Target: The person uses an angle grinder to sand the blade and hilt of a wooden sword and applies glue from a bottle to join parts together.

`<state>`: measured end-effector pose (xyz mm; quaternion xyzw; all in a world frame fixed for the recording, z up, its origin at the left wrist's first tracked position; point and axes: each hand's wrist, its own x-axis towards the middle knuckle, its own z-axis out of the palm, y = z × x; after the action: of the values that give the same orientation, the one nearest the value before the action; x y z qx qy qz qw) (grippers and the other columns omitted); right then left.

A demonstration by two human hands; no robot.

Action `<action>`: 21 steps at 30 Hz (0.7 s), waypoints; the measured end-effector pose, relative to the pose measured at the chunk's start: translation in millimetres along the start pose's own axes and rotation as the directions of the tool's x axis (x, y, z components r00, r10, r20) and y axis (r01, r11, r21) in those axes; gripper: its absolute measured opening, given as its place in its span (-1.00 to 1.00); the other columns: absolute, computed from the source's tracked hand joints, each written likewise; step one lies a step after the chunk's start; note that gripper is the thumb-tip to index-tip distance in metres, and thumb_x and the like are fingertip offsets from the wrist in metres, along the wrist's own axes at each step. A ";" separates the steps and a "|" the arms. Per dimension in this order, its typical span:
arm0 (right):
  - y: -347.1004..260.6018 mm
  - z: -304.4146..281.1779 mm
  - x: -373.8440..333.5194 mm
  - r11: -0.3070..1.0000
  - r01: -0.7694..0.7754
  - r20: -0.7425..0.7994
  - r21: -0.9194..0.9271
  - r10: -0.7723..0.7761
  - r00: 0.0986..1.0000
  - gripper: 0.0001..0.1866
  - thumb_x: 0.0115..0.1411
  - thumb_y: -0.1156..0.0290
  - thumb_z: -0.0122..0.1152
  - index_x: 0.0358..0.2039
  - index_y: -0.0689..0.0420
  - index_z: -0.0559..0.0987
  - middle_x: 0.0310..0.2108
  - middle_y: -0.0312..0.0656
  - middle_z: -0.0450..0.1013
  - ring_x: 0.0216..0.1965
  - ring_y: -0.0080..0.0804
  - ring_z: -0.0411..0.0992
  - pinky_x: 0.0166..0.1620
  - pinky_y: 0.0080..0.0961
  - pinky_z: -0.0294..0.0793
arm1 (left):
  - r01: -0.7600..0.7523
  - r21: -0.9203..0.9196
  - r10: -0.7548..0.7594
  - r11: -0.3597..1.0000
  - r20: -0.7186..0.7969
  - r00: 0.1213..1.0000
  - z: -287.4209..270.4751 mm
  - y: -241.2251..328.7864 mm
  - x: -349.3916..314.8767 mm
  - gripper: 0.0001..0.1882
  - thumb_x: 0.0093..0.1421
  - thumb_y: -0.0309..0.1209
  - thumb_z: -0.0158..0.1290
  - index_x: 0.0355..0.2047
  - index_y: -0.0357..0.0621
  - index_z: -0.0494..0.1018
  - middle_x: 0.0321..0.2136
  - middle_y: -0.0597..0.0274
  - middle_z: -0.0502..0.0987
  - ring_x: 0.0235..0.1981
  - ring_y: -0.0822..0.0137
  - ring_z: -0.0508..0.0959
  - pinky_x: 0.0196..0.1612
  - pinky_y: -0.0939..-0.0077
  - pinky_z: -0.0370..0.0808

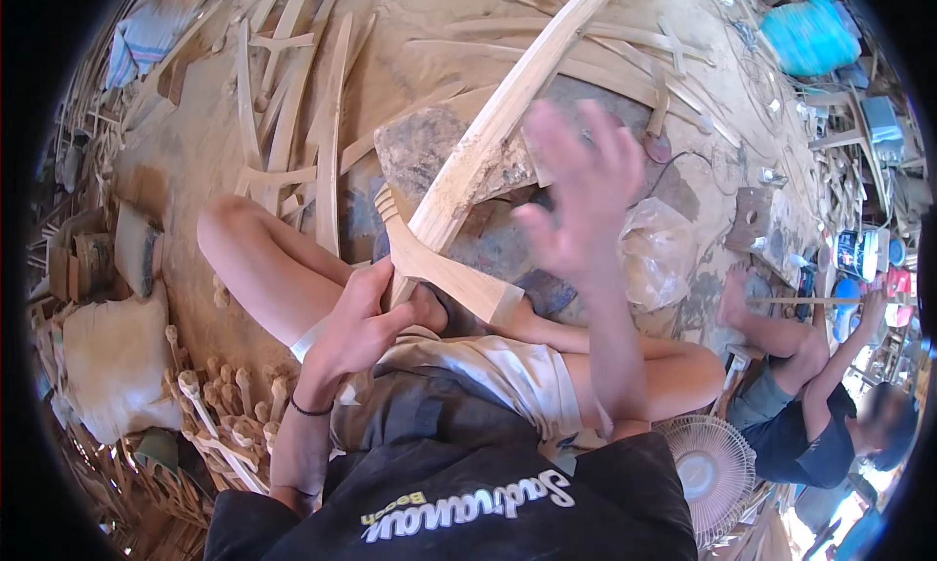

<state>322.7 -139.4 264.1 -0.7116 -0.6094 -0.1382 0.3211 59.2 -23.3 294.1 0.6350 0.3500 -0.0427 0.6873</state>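
A pale wooden sword [470,156] slants across the middle of the view, its blade running up and to the right over a rough stone block [415,146]. My left hand [363,325] is closed round its handle, just below the curved wooden crossguard [444,274]. One arm of the guard carries carved ridges. To the right of the blade, my right hand [584,185] is raised with its fingers spread, smeared by motion. Nothing shows in it, and it appears apart from the sword.
Several wooden sword blanks [335,122] lie on the floor ahead and to the left. A clear plastic bag [659,253] is beyond my right knee. At the lower right stands a fan [705,473], near a seated person [815,415]. Carved wooden pieces [239,390] are heaped at my left.
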 end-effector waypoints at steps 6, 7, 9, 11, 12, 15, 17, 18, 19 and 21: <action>2.6 1.9 -5.1 0.988 0.006 -0.210 0.152 0.026 0.977 -0.38 0.56 -0.08 -0.30 0.32 -0.03 0.58 0.39 -0.37 0.48 0.54 -0.11 0.19 0.55 0.23 -0.27 | -0.031 0.017 0.031 0.999 -0.008 0.999 -0.1 -2.2 -1.8 -0.64 0.27 -0.48 0.18 0.07 -0.26 0.48 -0.38 0.45 0.48 -0.53 0.62 0.38 -0.52 0.63 0.32; 3.6 2.4 -5.0 0.995 0.028 -0.097 0.093 -0.019 0.995 -0.42 0.55 -0.05 -0.23 0.31 -0.07 0.59 0.39 -0.37 0.47 0.54 -0.11 0.20 0.55 0.28 -0.27 | -0.035 0.019 0.035 0.999 -0.008 0.999 1.8 4.5 0.0 -0.64 0.27 -0.48 0.18 0.06 -0.26 0.48 -0.38 0.45 0.48 -0.53 0.63 0.37 -0.52 0.63 0.31; 4.6 1.6 -3.0 0.994 0.103 0.133 -0.024 -0.099 0.986 -0.49 0.52 -0.01 -0.09 0.30 -0.15 0.61 0.40 -0.36 0.46 0.53 -0.12 0.23 0.54 0.36 -0.26 | -0.040 0.030 0.041 0.999 -0.014 0.999 2.1 6.8 -0.4 -0.65 0.26 -0.48 0.18 0.04 -0.27 0.48 -0.38 0.43 0.48 -0.52 0.61 0.38 -0.50 0.63 0.32; -0.9 -6.3 -7.1 0.980 0.179 0.147 0.091 -0.191 0.971 -0.49 0.43 0.05 0.00 0.28 -0.12 0.62 0.37 -0.35 0.49 0.53 -0.15 0.24 0.52 0.38 -0.22 | -0.041 0.048 0.042 0.998 -0.028 0.999 -0.8 3.1 -3.5 -0.66 0.24 -0.49 0.18 0.02 -0.29 0.48 -0.39 0.42 0.47 -0.49 0.58 0.41 -0.43 0.62 0.36; -4.5 -10.9 -11.1 0.965 0.214 0.151 0.153 -0.237 0.960 -0.49 0.38 0.08 0.04 0.27 -0.10 0.63 0.35 -0.34 0.51 0.52 -0.16 0.24 0.52 0.39 -0.20 | -0.105 0.097 0.108 0.990 -0.032 0.994 -0.7 2.6 -2.5 -0.64 0.23 -0.50 0.17 0.03 -0.32 0.48 -0.38 0.38 0.49 -0.44 0.54 0.44 -0.38 0.61 0.38; 13.3 -21.3 11.3 0.985 0.122 0.115 0.118 -0.136 0.984 -0.52 0.44 0.14 -0.11 0.19 -0.08 0.68 0.31 -0.32 0.55 0.48 -0.19 0.30 0.51 0.31 -0.12 | -0.226 0.229 0.242 0.947 -0.045 0.969 0.8 0.1 -0.9 -0.58 0.22 -0.53 0.14 0.09 -0.38 0.47 -0.31 0.28 0.55 -0.30 0.43 0.53 -0.20 0.54 0.45; 20.5 -19.8 30.1 0.994 0.100 0.135 0.042 -0.105 0.985 -0.54 0.39 0.19 -0.05 0.17 -0.10 0.70 0.29 -0.32 0.57 0.47 -0.22 0.31 0.50 0.34 -0.11 | -0.252 0.295 0.283 0.922 -0.067 0.957 1.8 -1.0 3.6 -0.54 0.21 -0.55 0.12 0.14 -0.41 0.46 -0.23 0.19 0.62 -0.19 0.34 0.57 -0.07 0.47 0.49; 11.8 -15.1 32.0 0.981 0.179 0.256 0.070 -0.191 0.948 -0.53 0.34 0.20 0.03 0.19 -0.10 0.70 0.28 -0.34 0.58 0.48 -0.20 0.30 0.51 0.36 -0.15 | -0.238 0.302 0.272 0.923 -0.074 0.960 0.5 -1.7 0.8 -0.52 0.21 -0.56 0.12 0.15 -0.41 0.45 -0.19 0.14 0.64 -0.16 0.31 0.58 -0.02 0.44 0.50; 7.3 -13.7 28.0 0.952 0.237 0.289 0.192 -0.286 0.914 -0.52 0.34 0.20 0.05 0.21 -0.11 0.68 0.29 -0.35 0.57 0.49 -0.18 0.30 0.51 0.37 -0.17 | -0.236 0.307 0.273 0.922 -0.082 0.959 -1.5 -1.4 -0.7 -0.50 0.20 -0.57 0.11 0.17 -0.42 0.44 -0.14 0.08 0.65 -0.12 0.29 0.59 0.02 0.41 0.51; -2.2 -13.5 10.9 0.843 0.324 0.319 0.430 -0.477 0.819 -0.50 0.33 0.19 0.08 0.26 -0.12 0.64 0.31 -0.36 0.56 0.49 -0.15 0.29 0.51 0.38 -0.19 | -0.186 0.297 0.212 0.937 -0.056 0.976 -4.4 2.6 -4.0 -0.47 0.19 -0.58 0.11 0.20 -0.43 0.43 -0.08 -0.01 0.67 -0.06 0.25 0.60 0.10 0.35 0.50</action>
<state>325.5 -139.3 281.3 -0.5071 -0.8157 0.0629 0.2711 55.7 -20.4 298.6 0.7622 0.3035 0.0040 0.5718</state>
